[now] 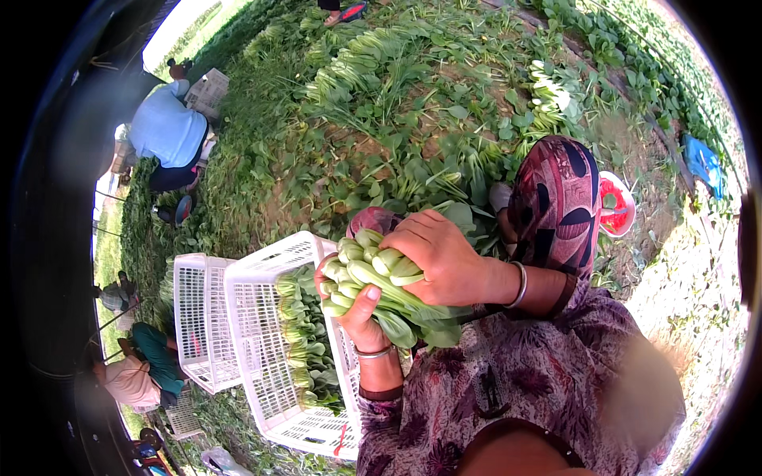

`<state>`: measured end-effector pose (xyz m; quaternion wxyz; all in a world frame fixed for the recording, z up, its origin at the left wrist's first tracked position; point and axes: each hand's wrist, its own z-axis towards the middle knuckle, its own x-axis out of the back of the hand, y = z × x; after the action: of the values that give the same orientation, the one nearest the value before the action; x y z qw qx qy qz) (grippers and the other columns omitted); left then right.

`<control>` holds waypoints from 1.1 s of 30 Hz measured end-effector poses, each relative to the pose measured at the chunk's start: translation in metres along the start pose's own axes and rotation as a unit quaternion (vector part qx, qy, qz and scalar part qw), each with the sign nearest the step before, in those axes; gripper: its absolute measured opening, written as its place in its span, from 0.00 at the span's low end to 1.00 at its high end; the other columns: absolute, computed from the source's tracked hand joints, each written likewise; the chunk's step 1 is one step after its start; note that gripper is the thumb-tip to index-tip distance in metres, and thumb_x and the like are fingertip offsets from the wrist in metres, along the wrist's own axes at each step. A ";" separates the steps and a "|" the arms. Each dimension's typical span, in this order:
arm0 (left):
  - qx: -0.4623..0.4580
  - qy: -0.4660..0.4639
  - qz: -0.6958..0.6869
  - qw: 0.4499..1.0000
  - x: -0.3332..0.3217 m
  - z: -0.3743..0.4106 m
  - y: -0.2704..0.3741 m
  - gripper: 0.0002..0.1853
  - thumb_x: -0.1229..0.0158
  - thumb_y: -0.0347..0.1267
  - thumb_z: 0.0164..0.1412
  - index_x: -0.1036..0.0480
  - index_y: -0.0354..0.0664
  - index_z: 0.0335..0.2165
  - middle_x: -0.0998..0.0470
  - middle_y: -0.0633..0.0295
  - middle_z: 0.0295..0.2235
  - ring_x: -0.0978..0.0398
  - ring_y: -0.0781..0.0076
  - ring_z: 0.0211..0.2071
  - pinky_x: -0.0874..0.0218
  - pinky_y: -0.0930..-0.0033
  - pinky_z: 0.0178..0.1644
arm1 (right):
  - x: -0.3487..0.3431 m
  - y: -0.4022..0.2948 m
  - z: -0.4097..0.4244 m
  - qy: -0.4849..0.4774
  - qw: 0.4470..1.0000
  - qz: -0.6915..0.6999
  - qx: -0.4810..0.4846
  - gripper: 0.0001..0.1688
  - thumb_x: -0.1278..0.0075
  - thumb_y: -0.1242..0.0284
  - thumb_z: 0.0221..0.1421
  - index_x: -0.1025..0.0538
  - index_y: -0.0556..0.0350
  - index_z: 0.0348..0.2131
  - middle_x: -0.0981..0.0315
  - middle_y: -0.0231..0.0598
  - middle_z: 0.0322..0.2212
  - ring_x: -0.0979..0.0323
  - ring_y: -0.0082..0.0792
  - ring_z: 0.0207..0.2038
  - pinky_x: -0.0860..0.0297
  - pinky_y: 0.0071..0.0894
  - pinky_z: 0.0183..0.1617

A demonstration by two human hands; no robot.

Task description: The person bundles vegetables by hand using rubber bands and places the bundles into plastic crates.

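Observation:
Both my hands are around a bunch of bok choy (363,271), its pale stem bases turned up and to the left and its leaves hanging toward my lap. My left hand (362,324) supports it from below and the left, thumb across the stems. From above and the right, my right hand (446,259) grips the bunch with curled fingers. Just left of my left hand stands a white plastic crate (253,333) of slatted mesh. Inside it, bok choy (297,336) lies stacked in a row, bases facing left.
A second white crate (193,315) stands left of the first. Cut bok choy lies in rows (351,68) on the leaf-strewn ground ahead, with another pile (545,101) at right. A red-and-white container (616,205) is beside my right knee. Other people (169,128) crouch at left.

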<state>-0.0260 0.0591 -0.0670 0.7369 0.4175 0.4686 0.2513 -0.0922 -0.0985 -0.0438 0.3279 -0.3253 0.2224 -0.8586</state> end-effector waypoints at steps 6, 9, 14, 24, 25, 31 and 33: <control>-0.024 0.020 0.024 0.999 0.004 -0.004 0.001 0.42 0.28 0.31 0.34 0.37 0.37 0.51 0.30 0.58 0.44 0.30 0.64 0.46 0.38 0.63 0.55 | 0.007 -0.001 -0.003 -0.005 0.971 0.166 -0.169 0.20 0.43 0.78 0.44 0.27 0.62 0.40 0.27 0.43 0.27 0.26 0.35 0.28 0.31 0.32 0.33; -0.022 0.002 0.036 0.999 0.011 -0.004 0.000 0.44 0.25 0.32 0.33 0.38 0.37 0.51 0.30 0.58 0.45 0.31 0.65 0.46 0.38 0.63 0.55 | 0.008 -0.002 -0.003 -0.006 0.959 0.203 -0.199 0.19 0.43 0.77 0.46 0.27 0.63 0.40 0.28 0.43 0.25 0.27 0.30 0.27 0.31 0.29 0.33; -0.038 -0.013 0.106 0.994 0.001 -0.005 -0.003 0.47 0.22 0.33 0.33 0.40 0.37 0.51 0.31 0.58 0.45 0.31 0.65 0.47 0.39 0.63 0.56 | 0.003 0.003 -0.011 -0.027 0.976 0.129 -0.174 0.18 0.44 0.76 0.47 0.28 0.63 0.40 0.25 0.49 0.27 0.22 0.43 0.30 0.30 0.34 0.34; 0.207 0.032 -0.168 0.963 0.021 -0.020 -0.033 0.37 0.40 0.35 0.45 0.38 0.34 0.55 0.28 0.50 0.48 0.27 0.56 0.48 0.35 0.57 0.55 | 0.006 0.007 -0.005 -0.091 0.959 0.136 -0.230 0.23 0.46 0.66 0.48 0.30 0.63 0.41 0.26 0.57 0.29 0.26 0.59 0.34 0.31 0.47 0.37; 0.225 0.020 -0.187 0.956 0.022 -0.022 -0.032 0.37 0.42 0.38 0.47 0.37 0.33 0.55 0.27 0.49 0.48 0.27 0.54 0.48 0.35 0.56 0.56 | 0.006 0.009 -0.006 -0.082 0.959 0.152 -0.224 0.22 0.45 0.67 0.49 0.30 0.63 0.41 0.26 0.55 0.30 0.26 0.55 0.35 0.31 0.43 0.38; 0.213 0.020 -0.221 0.952 0.031 -0.021 -0.036 0.38 0.44 0.40 0.48 0.38 0.33 0.56 0.28 0.47 0.50 0.27 0.51 0.49 0.37 0.51 0.56 | 0.008 0.017 -0.004 -0.076 0.958 0.104 -0.256 0.19 0.44 0.74 0.53 0.31 0.61 0.44 0.27 0.51 0.29 0.26 0.52 0.35 0.32 0.38 0.37; 0.209 0.022 -0.228 0.951 0.029 -0.021 -0.032 0.38 0.44 0.40 0.48 0.38 0.34 0.57 0.28 0.47 0.50 0.27 0.50 0.49 0.37 0.50 0.56 | 0.004 0.017 -0.006 -0.088 0.959 0.095 -0.250 0.20 0.46 0.72 0.55 0.32 0.61 0.46 0.27 0.52 0.32 0.26 0.54 0.37 0.32 0.38 0.40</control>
<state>-0.0331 0.0725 -0.1132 0.6603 0.4390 0.6091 -0.0177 -0.0917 -0.1121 -0.0571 0.3348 -0.4486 0.4302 -0.7082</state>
